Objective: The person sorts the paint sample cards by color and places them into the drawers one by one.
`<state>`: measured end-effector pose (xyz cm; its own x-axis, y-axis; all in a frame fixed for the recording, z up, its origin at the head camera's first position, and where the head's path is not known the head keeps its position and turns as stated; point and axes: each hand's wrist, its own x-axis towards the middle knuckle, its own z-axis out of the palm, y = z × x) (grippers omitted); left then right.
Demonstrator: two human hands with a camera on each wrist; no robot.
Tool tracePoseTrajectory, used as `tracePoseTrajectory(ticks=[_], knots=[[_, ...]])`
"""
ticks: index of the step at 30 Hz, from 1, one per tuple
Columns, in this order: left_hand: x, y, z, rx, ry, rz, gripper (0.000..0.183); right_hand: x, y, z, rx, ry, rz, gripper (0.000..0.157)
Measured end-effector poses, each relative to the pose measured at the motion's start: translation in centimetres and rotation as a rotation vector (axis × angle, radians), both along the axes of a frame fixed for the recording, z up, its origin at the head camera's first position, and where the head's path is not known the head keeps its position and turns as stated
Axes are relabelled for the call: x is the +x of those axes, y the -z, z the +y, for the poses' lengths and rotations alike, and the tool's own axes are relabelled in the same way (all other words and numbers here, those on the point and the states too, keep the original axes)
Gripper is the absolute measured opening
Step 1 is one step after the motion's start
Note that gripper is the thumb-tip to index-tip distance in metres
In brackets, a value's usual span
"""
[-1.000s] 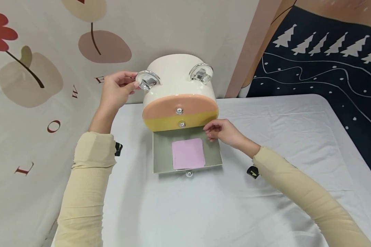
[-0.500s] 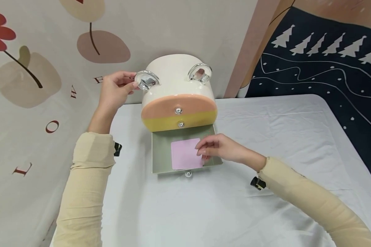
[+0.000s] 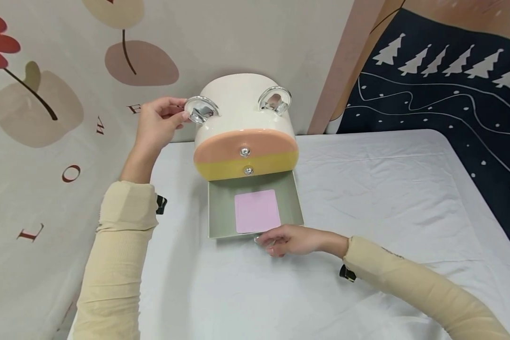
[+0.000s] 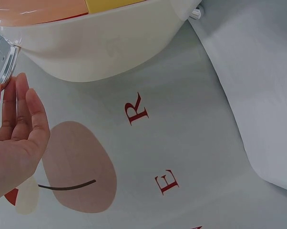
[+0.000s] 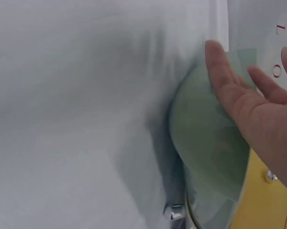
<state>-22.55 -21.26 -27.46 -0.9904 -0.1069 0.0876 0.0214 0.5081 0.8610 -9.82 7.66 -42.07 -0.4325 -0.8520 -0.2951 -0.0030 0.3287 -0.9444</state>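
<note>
A white, frog-shaped drawer cabinet (image 3: 238,99) stands against the wall. Its lowest drawer, pale green (image 3: 222,212), is pulled out, and a square lilac paper pad (image 3: 257,211) lies inside. My left hand (image 3: 159,123) pinches the rim of the cabinet's left round silver ear (image 3: 201,105) between thumb and fingers. In the left wrist view this hand (image 4: 22,129) reaches up to the ear's edge. At the drawer front, the fingertips of my right hand (image 3: 295,239) overlap the silver knob (image 3: 257,240). The right wrist view has that hand (image 5: 258,107) beside the green drawer wall, fingers extended.
A second silver ear (image 3: 276,100) tops the cabinet's right side. Above the open drawer are an orange drawer front (image 3: 225,147) and a yellow one (image 3: 221,170), each with a knob. White cloth (image 3: 386,189) covers the table; a printed curtain (image 3: 255,33) hangs behind.
My right hand has come from the drawer's right inner side, across the lilac pad, down to the front knob. The left hand stays on the silver ear.
</note>
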Motion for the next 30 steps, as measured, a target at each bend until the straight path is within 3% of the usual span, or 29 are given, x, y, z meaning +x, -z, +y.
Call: tracePoseTrajectory(ticks=[6, 11, 30], knots=[[0.0, 0.0, 0.0, -0.001, 0.001, 0.003, 0.026, 0.4, 1.3, -0.3, 0.085, 0.037, 0.073, 0.046], [0.0, -0.1, 0.1, 0.004, 0.001, -0.003, 0.026, -0.1, 1.4, -0.5, 0.082, 0.027, 0.110, 0.048], [0.0, 0.0, 0.1, 0.017, -0.008, -0.015, 0.026, -6.3, 0.8, -1.7, 0.081, 0.198, 0.071, 0.041]])
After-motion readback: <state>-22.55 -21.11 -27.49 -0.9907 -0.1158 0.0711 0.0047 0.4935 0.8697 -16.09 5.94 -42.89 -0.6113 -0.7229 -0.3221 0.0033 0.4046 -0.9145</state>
